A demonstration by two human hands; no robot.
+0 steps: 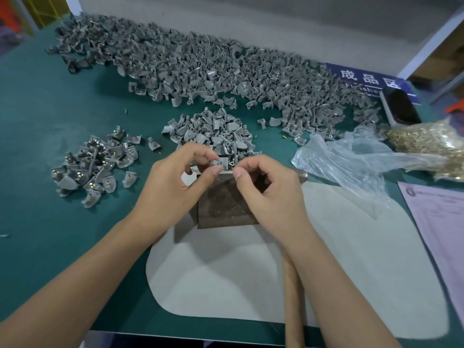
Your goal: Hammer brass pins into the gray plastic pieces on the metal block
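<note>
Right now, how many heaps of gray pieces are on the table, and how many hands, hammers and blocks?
Heaps of gray pieces: 3
Hands: 2
Hammer: 1
Metal block: 1
Total: 7

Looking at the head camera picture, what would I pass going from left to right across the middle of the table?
Small pile of gray pieces with brass pins → left hand → gray plastic piece pinched between both hands → right hand → crumpled clear plastic bag → heap of brass pins.
</note>
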